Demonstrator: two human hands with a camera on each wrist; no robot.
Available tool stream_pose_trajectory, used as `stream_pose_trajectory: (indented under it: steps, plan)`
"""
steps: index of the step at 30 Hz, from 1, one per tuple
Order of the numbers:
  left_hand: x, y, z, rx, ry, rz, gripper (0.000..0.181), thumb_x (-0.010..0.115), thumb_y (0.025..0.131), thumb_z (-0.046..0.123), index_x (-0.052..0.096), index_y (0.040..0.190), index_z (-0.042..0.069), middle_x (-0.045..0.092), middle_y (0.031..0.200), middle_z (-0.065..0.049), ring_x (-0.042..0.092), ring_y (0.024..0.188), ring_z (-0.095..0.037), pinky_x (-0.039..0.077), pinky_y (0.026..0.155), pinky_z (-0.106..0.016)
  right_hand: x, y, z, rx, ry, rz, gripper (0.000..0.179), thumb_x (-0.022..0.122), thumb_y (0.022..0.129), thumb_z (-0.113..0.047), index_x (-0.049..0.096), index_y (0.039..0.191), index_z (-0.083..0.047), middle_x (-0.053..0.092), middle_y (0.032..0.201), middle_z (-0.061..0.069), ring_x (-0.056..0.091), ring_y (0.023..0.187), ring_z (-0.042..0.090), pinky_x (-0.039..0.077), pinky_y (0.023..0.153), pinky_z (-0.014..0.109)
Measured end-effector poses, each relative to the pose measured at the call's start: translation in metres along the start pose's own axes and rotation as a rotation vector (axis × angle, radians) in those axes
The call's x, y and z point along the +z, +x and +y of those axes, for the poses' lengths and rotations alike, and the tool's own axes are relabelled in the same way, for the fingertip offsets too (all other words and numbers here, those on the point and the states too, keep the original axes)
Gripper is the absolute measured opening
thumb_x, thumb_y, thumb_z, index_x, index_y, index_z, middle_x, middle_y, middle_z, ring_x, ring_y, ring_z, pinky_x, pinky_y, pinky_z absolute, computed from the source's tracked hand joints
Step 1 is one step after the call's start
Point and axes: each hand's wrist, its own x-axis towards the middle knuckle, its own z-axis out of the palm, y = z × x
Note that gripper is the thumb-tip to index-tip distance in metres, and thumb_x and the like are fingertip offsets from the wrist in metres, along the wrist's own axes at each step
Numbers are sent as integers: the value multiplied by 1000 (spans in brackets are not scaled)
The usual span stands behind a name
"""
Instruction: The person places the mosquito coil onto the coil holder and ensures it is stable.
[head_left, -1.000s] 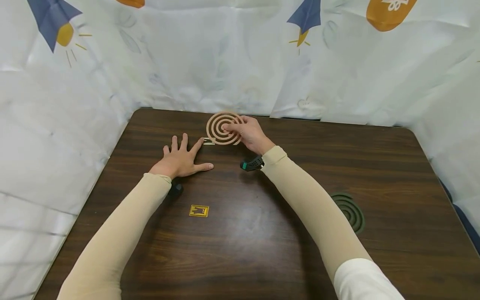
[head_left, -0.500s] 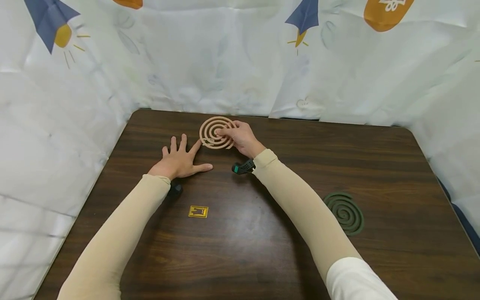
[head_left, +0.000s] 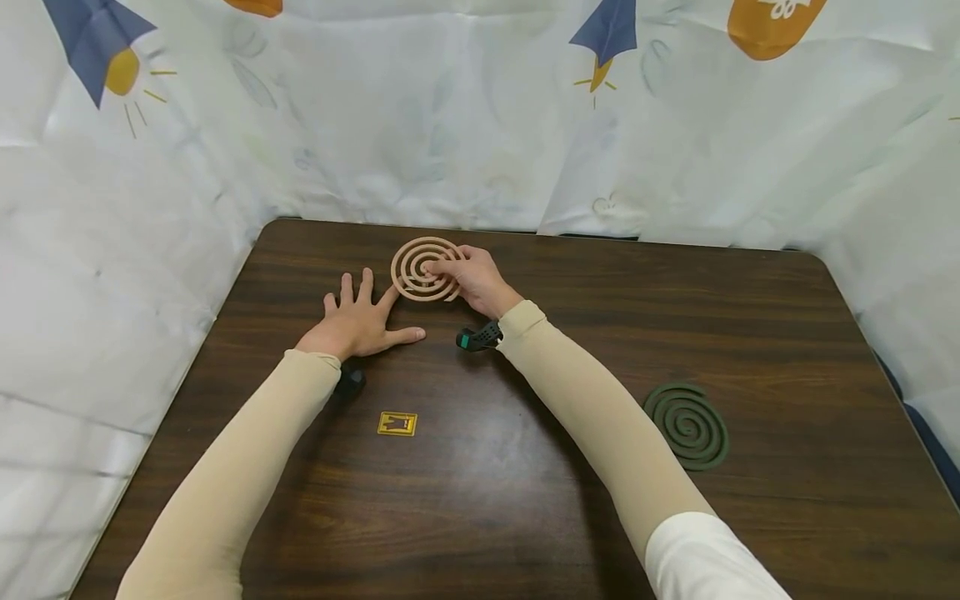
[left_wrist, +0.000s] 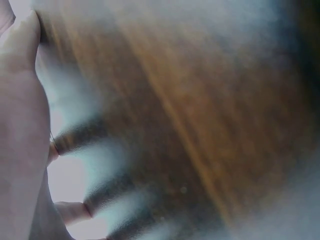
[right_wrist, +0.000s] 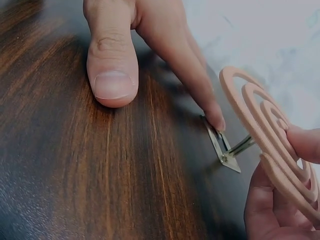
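My right hand (head_left: 480,283) pinches a pinkish-tan mosquito coil (right_wrist: 243,111) near its centre, thumb on the face toward me. The coil is tilted above the far left part of the table. Under it lies a small flat metal coil stand (right_wrist: 230,161) with a raised prong, whose tip passes behind the coil's outer ring in the right wrist view. My left hand (head_left: 358,325) rests on the table with fingers spread. Its index fingertip presses one end of the stand. The left wrist view has only the hand's edge and blurred wood.
A dark green coil (head_left: 687,427) lies on the right side of the brown table (head_left: 525,517). A small yellow-and-black rectangular label (head_left: 397,423) sits nearer me, left of the middle. White printed cloth (head_left: 465,125) hangs behind the table's far edge.
My right hand has moved the tan coil left and slightly toward me, over the metal stand. The left hand stays in place. More of the green coil shows beside the right arm.
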Motion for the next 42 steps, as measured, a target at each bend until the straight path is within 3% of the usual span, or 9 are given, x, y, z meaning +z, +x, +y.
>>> stream_pose_trajectory:
  steps: [11, 42]
  plan:
    - [0, 1, 1, -3, 8, -3, 108, 39, 91, 87, -1, 169, 23, -16, 171, -31, -13, 157, -58, 8, 121, -79, 2, 3, 2, 27, 15, 5, 31, 76, 94, -10, 61, 121, -6, 68, 101, 6, 71, 84, 15, 61, 74, 27]
    - [2, 4, 0, -10, 17, -9, 111, 37, 89, 90, 1, 169, 21, -17, 171, -30, -14, 157, -57, 8, 121, -79, 5, 6, 3, 48, -29, 20, 31, 76, 94, -11, 61, 120, -4, 68, 98, 6, 70, 78, 15, 60, 68, 26]
